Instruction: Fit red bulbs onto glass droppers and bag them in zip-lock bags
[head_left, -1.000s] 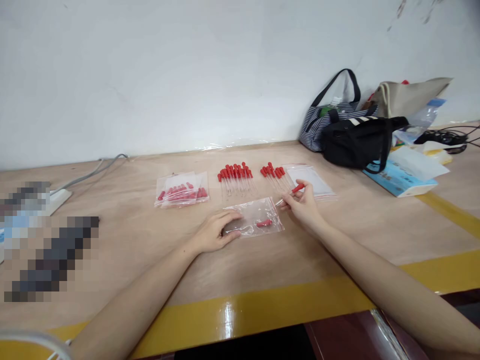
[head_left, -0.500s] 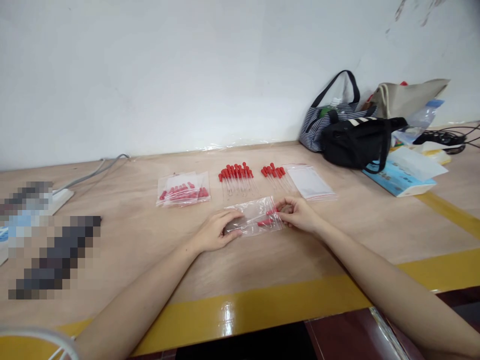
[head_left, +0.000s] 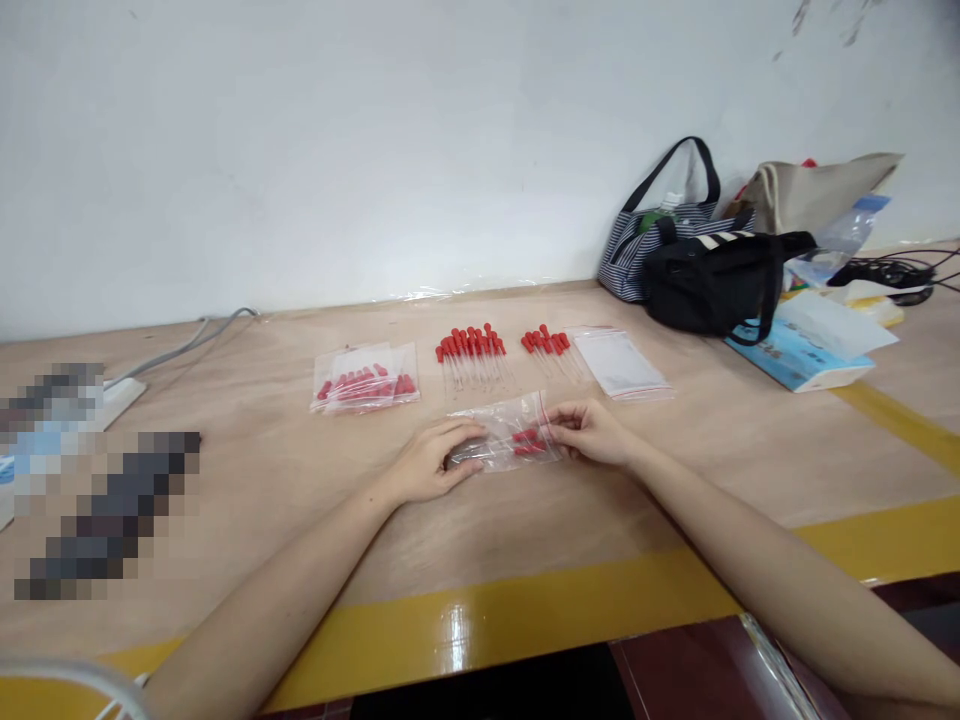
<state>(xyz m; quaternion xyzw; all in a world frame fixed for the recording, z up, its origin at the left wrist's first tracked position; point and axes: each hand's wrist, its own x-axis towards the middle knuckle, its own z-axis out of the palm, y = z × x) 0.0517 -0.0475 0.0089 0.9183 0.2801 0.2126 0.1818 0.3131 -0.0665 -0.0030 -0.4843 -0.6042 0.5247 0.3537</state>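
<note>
A clear zip bag (head_left: pixel 499 425) lies on the table between my hands, with glass droppers inside; two of their red bulbs (head_left: pixel 528 436) show near its right end. My left hand (head_left: pixel 435 460) grips the left end of the bag, thumb below and fingers above. At the red-lined right edge, the fingers of my right hand (head_left: pixel 589 432) are closed on the bag's mouth; the fingertips are partly hidden. Just beyond lie a larger group of red-bulbed droppers (head_left: pixel 471 345) and a smaller group (head_left: pixel 547 342).
Filled zip bags (head_left: pixel 365 380) are stacked at left, and flat unfilled bags (head_left: pixel 621 362) lie at right. Behind these stand a striped bag (head_left: pixel 621 262), a black bag (head_left: pixel 709 285) and a blue tissue box (head_left: pixel 802 360). A grey cable (head_left: pixel 180 348) runs at far left. Yellow tape (head_left: pixel 525 595) lines the front edge.
The red bulbs have slid left, further into the zip bag. My right fingers have moved from the bulbs to the bag's edge. My left hand stays in place.
</note>
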